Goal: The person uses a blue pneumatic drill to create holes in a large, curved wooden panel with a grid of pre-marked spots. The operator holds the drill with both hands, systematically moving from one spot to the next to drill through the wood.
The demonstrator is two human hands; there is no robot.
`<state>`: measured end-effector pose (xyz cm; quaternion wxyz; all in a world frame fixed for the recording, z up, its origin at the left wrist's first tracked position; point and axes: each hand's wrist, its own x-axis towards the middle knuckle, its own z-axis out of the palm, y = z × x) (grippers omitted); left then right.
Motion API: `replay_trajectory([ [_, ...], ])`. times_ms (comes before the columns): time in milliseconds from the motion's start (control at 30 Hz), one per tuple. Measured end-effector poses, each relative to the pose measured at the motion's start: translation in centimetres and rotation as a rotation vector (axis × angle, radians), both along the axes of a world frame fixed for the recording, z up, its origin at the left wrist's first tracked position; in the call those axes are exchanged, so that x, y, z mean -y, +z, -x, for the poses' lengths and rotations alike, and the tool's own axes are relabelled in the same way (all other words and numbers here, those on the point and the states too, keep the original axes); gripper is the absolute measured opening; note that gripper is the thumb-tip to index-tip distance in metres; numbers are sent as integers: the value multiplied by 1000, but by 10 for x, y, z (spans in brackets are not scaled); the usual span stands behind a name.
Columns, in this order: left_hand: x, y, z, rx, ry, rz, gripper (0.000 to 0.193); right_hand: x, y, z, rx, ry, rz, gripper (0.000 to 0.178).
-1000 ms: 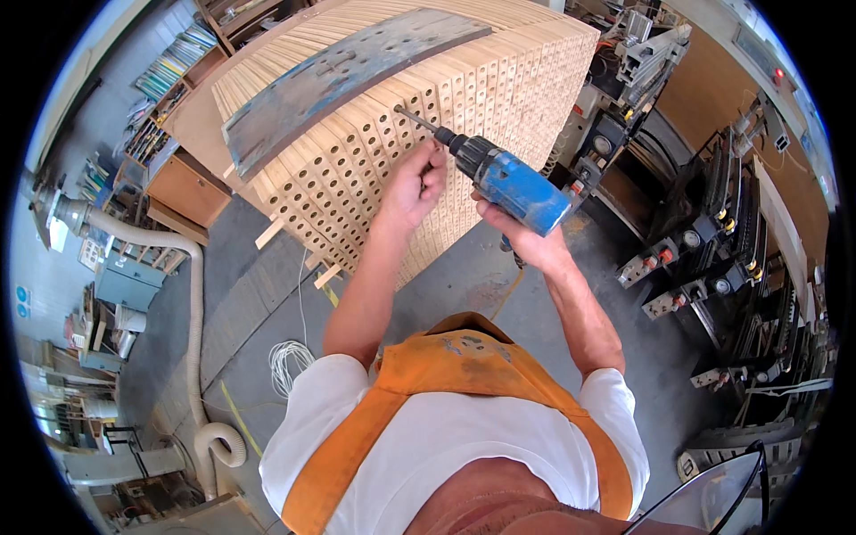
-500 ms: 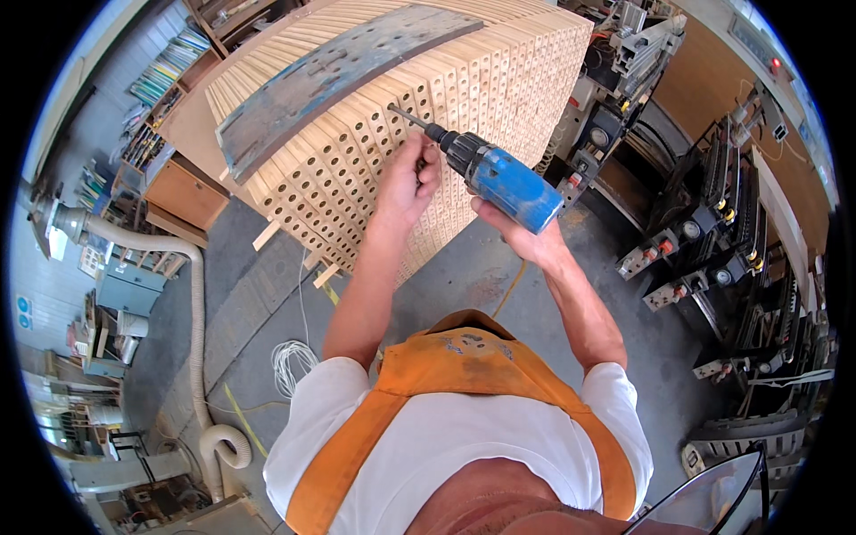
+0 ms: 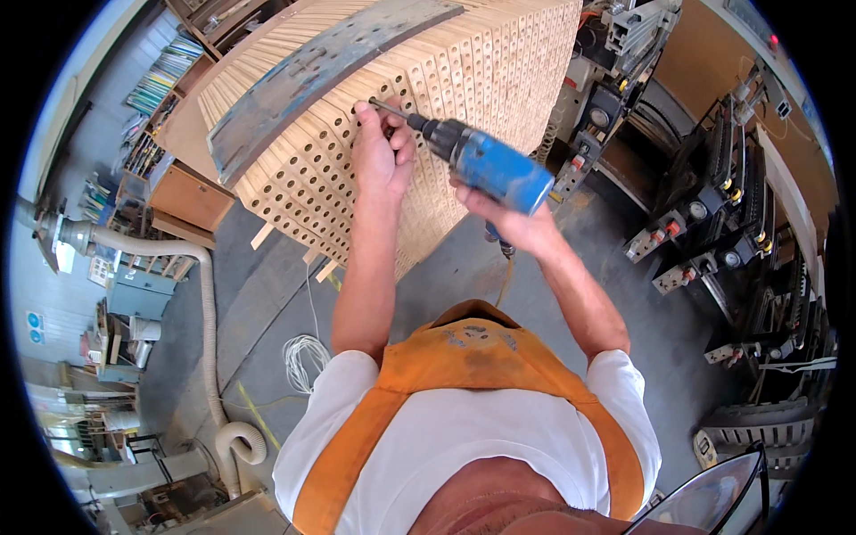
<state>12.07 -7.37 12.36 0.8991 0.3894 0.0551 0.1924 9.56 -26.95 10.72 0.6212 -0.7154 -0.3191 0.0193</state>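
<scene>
A blue power drill (image 3: 501, 169) with a black chuck is gripped from below by my right hand (image 3: 513, 221). Its long thin bit points up and left at the drilled face of a stack of pale wooden pieces (image 3: 312, 183), which has rows of round holes. Close to the bit's tip, my left hand (image 3: 382, 160) is against that face, its thumb and forefinger drawn together near one hole and the other fingers curled. Anything between those fingertips is too small to make out. Across the top of the stack lies a worn blue-grey board (image 3: 325, 76).
A pale flexible hose (image 3: 207, 330) runs along the floor at left, near a coil of white cable (image 3: 305, 361). Machinery with gauges (image 3: 695, 211) lines the right side. A wooden cabinet (image 3: 189, 201) stands at the left, and a cord hangs below the drill.
My left hand has moved up and left to the bit's tip, its thumb and forefinger now at the holes. The drill has shifted slightly left, its tip to another spot.
</scene>
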Motion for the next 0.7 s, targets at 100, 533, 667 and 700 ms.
replay_trajectory([
  [100, -1, -8, -7, -27, 39, -96, 51, -2, -1, -9, -172, 85, -124, 32],
  [533, -13, 8, -6, 10, -116, 275, 34, 18, 11, 24, -614, 78, -418, 29],
  [667, -10, -13, 6, 64, -152, 254, 31, 54, -13, 26, -354, -123, -271, 28],
  [700, -2, -25, 14, 42, -141, 279, 29, 63, -21, 27, -359, -171, -266, 26],
])
